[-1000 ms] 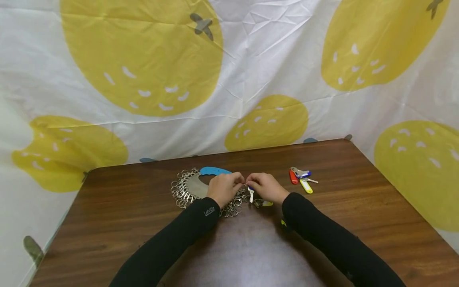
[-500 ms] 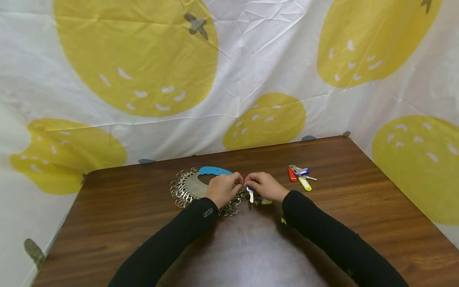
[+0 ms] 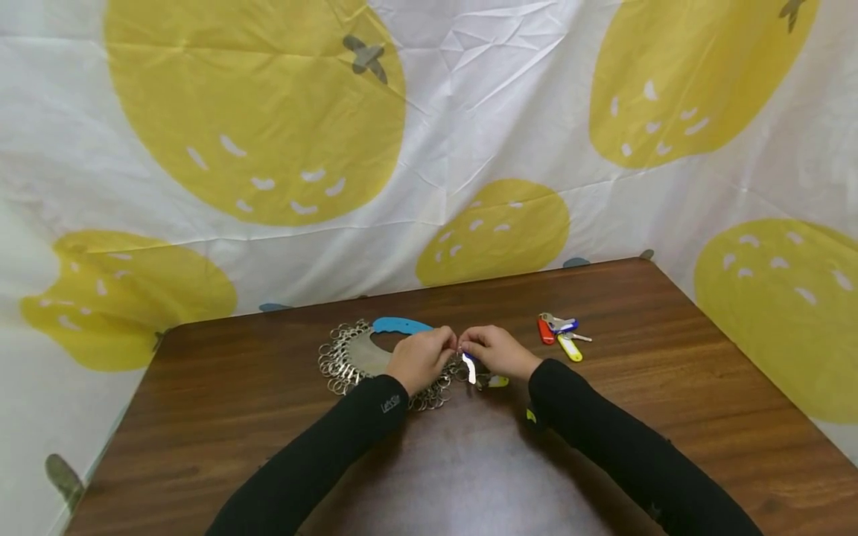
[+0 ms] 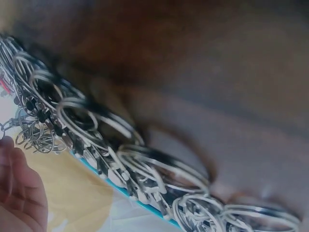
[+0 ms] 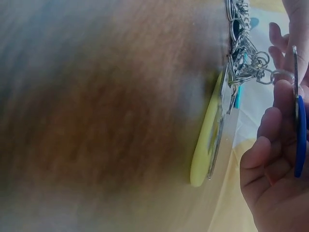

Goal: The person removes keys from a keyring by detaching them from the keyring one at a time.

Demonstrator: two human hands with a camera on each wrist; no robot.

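Observation:
In the head view my left hand [image 3: 422,359] and right hand [image 3: 499,351] meet fingertip to fingertip at the right end of a ring-lined metal plate [image 3: 369,353] with a blue handle [image 3: 401,325]. Between them hangs a silver key [image 3: 470,369]. The right wrist view shows its blue tag [image 5: 301,140] in front of my right palm. Fingers of both hands pinch a small key ring [image 5: 281,76], which meets a chain of metal links. In the left wrist view, my left fingertips are beside clustered rings [image 4: 41,137]. A yellow-tagged key [image 5: 205,137] lies beneath my right hand.
At the right on the brown wooden table [image 3: 637,357] lie more keys, with a red tag [image 3: 546,330], a blue tag [image 3: 566,325] and a yellow tag [image 3: 570,348]. A white curtain [image 3: 469,134] with yellow fruit prints hangs behind and on both sides.
The dangling key has turned slightly and catches the light as a bright white shape. Both hands keep their pinch in nearly the same place; the head view shifts a little.

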